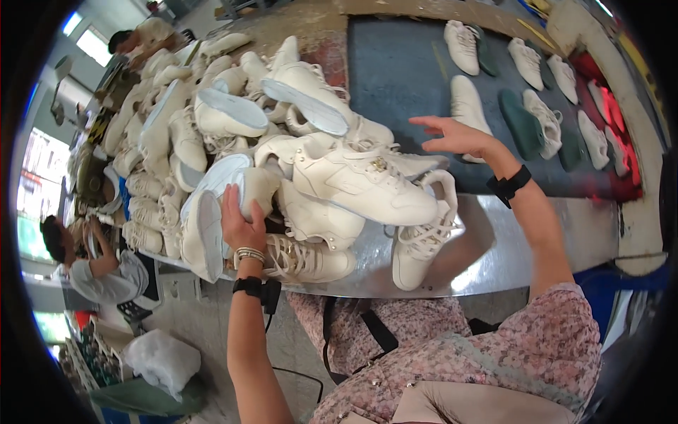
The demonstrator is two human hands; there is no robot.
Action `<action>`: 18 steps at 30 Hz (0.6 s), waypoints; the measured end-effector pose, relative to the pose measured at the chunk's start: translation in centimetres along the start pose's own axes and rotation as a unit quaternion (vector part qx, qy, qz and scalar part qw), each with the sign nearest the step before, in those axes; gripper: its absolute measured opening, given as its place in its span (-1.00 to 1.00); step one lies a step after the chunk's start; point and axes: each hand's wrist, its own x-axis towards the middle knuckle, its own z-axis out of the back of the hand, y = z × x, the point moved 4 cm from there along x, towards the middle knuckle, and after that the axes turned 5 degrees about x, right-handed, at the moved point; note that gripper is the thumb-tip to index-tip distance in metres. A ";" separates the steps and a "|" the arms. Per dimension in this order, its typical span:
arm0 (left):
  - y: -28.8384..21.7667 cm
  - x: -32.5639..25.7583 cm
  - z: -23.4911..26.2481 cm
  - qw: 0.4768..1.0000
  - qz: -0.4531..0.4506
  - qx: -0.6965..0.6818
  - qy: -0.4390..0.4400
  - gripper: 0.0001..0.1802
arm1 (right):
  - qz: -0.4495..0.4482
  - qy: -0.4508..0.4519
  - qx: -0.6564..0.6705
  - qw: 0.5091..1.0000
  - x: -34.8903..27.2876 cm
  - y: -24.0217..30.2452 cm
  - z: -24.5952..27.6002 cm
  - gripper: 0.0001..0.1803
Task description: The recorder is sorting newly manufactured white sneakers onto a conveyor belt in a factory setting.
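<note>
A cream shoe (263, 185) lies at nine o'clock from the centre of view, in the near side of a heaped pile of cream shoes (233, 113) reaching toward eleven. The left hand (244, 222) rests against it, fingers outstretched rather than closed around anything. At two o'clock the right hand (455, 138) is spread, just beside a shoe (467, 102) on a dark mat (395, 85); whether they touch, I cannot tell. A lace-up shoe (417, 258) lies at four o'clock on the shiny metal tabletop (487, 258), toe toward six. Farther out at two, more cream shoes stand among green pieces (519, 124), with red light (613, 116) beyond. A seated person (109, 272) is between eight and nine.
</note>
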 end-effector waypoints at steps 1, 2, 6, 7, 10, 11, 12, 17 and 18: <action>0.0 -0.1 0.0 1.000 0.008 0.003 0.006 -0.52 | -0.006 -0.012 0.000 1.000 -0.9 -0.7 0.0 -0.29; -0.1 0.0 -0.3 1.000 0.017 0.007 0.010 -0.53 | -0.069 -0.013 0.016 0.997 -1.8 -2.4 0.1 -0.27; 0.0 -0.3 -0.5 1.000 -0.005 0.008 -0.012 -0.52 | -0.171 -0.032 0.188 0.967 -3.9 -7.2 -2.7 -0.13; 0.0 -0.3 -0.4 1.000 -0.009 0.004 -0.016 -0.52 | -0.179 -0.053 0.188 0.964 -4.2 -7.9 -2.7 -0.10; 0.0 -0.8 -0.1 1.000 -0.003 0.004 -0.014 -0.52 | -0.183 -0.019 0.138 0.973 -3.8 -8.3 -1.9 -0.11; 0.2 -0.6 -0.1 1.000 -0.007 0.003 -0.017 -0.52 | -0.173 0.040 0.085 0.980 -3.4 -7.7 -1.7 -0.13; 0.2 -0.6 0.0 1.000 -0.011 0.003 -0.019 -0.53 | -0.170 0.035 0.087 0.981 -3.2 -7.3 -1.5 -0.13; 0.1 -1.1 -0.1 1.000 -0.015 -0.002 -0.022 -0.53 | -0.113 -0.005 0.044 0.993 -1.2 -7.4 -4.4 -0.29; 0.0 -1.2 0.2 1.000 -0.018 -0.004 -0.025 -0.53 | -0.084 -0.069 0.058 0.992 -0.6 -8.4 -5.1 -0.36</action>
